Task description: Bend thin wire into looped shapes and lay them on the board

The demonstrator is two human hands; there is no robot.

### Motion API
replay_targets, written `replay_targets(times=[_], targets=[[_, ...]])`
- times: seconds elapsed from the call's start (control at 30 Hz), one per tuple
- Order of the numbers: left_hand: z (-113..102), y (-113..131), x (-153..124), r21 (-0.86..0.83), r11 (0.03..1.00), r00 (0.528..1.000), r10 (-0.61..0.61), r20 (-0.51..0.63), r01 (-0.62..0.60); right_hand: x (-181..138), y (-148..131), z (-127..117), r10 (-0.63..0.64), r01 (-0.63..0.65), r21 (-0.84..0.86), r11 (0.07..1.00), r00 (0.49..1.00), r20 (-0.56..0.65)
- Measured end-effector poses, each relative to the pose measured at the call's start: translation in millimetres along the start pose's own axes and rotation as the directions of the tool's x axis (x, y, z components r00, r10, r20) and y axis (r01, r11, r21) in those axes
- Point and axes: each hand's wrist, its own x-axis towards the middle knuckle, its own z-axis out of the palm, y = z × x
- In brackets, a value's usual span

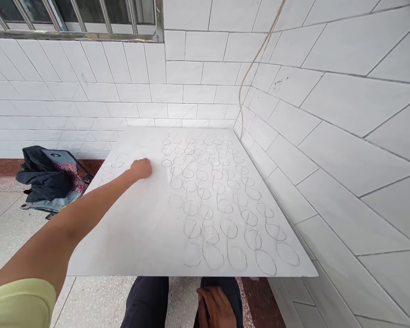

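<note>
A white slab (146, 237) lies flat in front of me, set into the corner of two tiled walls. Rows of several pencilled loops (212, 196) cover its right half, and a few fainter loops (118, 161) sit near its far left edge. My left hand (141, 168) reaches out over the slab and rests on it just left of the loop rows. Its fingers are curled into a fist, and what they hold is hidden. My right hand (217, 307) lies low on my dark-trousered thigh below the slab's near edge, with its fingers flat.
A bag with dark clothes piled on it (51, 180) sits on the speckled floor to the left. A thin cable (256, 59) hangs down the tiled wall at the far right corner. The right wall runs close along the slab. A barred window (75, 18) is at top left.
</note>
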Motion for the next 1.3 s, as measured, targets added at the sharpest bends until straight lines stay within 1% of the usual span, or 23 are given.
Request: replay_targets(times=[0.07, 0.17, 0.27, 0.3, 0.37, 0.5, 0.57, 0.63, 0.7, 0.77, 0.9, 1.03, 1.1, 1.17, 1.23, 1.3], targets=[[5.8, 16.1, -33.4, -0.014, 0.999, 0.999, 0.034, 0.007, -0.034, 1.4, -3.9, -2.3, 0.022, -0.022, -0.015, 1.0, 0.999, 0.032], [20.5, 37.1, -93.2, -0.03, 0.997, 0.998, 0.065, -0.019, -0.066, 3.4, -11.6, -5.3, 0.067, -0.065, -0.035, 0.997, 0.996, 0.062], [43.7, 49.9, -160.5, -0.043, 0.994, 0.994, 0.1, -0.051, -0.103, 4.0, -16.5, -9.3, 0.093, -0.09, -0.032, 0.995, 0.99, 0.102], [53.2, 52.1, -183.5, -0.047, 0.992, 0.99, 0.115, -0.077, -0.119, 3.8, -17.1, -11.0, 0.097, -0.094, -0.026, 0.995, 0.989, 0.111], [73.4, 54.5, -228.6, -0.07, 0.978, 0.959, 0.176, -0.22, -0.196, 3.2, -17.1, -14.8, 0.105, -0.104, -0.009, 0.994, 0.987, 0.121], [109.7, 60.9, -307.1, -0.153, 0.94, 0.865, 0.206, -0.458, -0.304, 1.9, -15.8, -20.5, 0.112, -0.115, 0.02, 0.993, 0.984, 0.138], [121.8, 67.0, -336.9, -0.191, 0.921, 0.826, 0.196, -0.529, -0.34, 1.4, -15.9, -21.0, 0.103, -0.108, 0.025, 0.994, 0.985, 0.137], [130.9, 72.9, -358.9, -0.215, 0.909, 0.805, 0.183, -0.564, -0.358, 1.2, -16.7, -20.1, 0.091, -0.096, 0.03, 0.995, 0.987, 0.132], [139.1, 75.9, -372.9, -0.227, 0.898, 0.788, 0.182, -0.588, -0.377, 1.0, -17.9, -18.5, 0.082, -0.087, 0.034, 0.996, 0.988, 0.133], [147.3, 74.7, -379.5, -0.234, 0.881, 0.764, 0.194, -0.615, -0.412, 0.7, -19.2, -17.0, 0.076, -0.082, 0.032, 0.996, 0.987, 0.14], [160.3, 63.6, -377.4, -0.225, 0.853, 0.711, 0.215, -0.67, -0.47, -0.8, -21.3, -15.6, 0.071, -0.075, 0.019, 0.997, 0.987, 0.147], [161.8, 53.4, -371.3, -0.196, 0.852, 0.68, 0.228, -0.697, -0.486, -2.1, -24.5, -15.9, 0.063, -0.062, -0.013, 0.998, 0.987, 0.147], [158.4, 51.5, -371.0, -0.196, 0.849, 0.681, 0.232, -0.694, -0.49, -1.2, -27.6, -16.4, 0.062, -0.059, -0.019, 0.998, 0.986, 0.158], [153.5, 51.6, -372.1, -0.212, 0.849, 0.696, 0.227, -0.681, -0.485, 1.1, -32.1, -16.1, 0.082, -0.088, 0.023, 0.996, 0.982, 0.173], [148.3, 52.9, -373.2, -0.232, 0.848, 0.718, 0.222, -0.659, -0.476, 4.5, -38.2, -14.1, 0.136, -0.166, 0.145, 0.975, 0.971, 0.198], [144.2, 54.1, -373.3, -0.245, 0.846, 0.733, 0.224, -0.643, -0.474, 8.5, -46.3, -10.1, 0.213, -0.282, 0.311, 0.907, 0.947, 0.24]])
